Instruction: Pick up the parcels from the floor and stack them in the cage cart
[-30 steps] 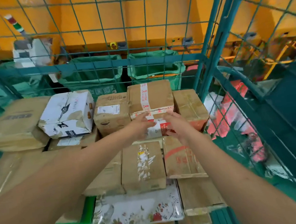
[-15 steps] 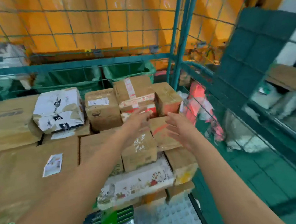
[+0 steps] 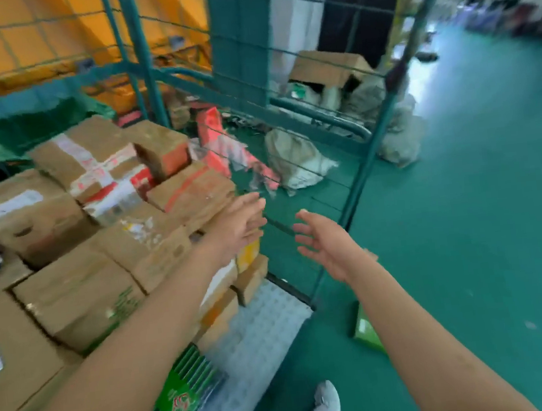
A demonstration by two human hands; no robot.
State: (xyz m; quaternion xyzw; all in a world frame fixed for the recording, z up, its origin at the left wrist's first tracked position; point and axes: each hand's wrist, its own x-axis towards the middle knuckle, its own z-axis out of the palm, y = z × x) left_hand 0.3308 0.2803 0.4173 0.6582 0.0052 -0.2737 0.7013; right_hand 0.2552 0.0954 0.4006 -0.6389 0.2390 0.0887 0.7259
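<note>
Brown cardboard parcels point(image 3: 106, 242) sit stacked left of your fingers; your left hand point(image 3: 238, 223) and right hand point(image 3: 325, 243) hold nothing, fingers spread.

— What can't be made out?
— Motion blur smears the parcel labels point(image 3: 12, 204); no print is readable. The left forearm point(image 3: 137, 350) covers several boxes.
— And the green packet point(image 3: 366, 332)?
— Partly behind the right forearm point(image 3: 420, 333). The shoe point(image 3: 326, 395) is cut off at the bottom edge.

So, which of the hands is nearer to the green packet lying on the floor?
Right. The right hand hangs above the green packet, its forearm passing over it. The left hand is farther left, in front of the stacked parcels.
</note>
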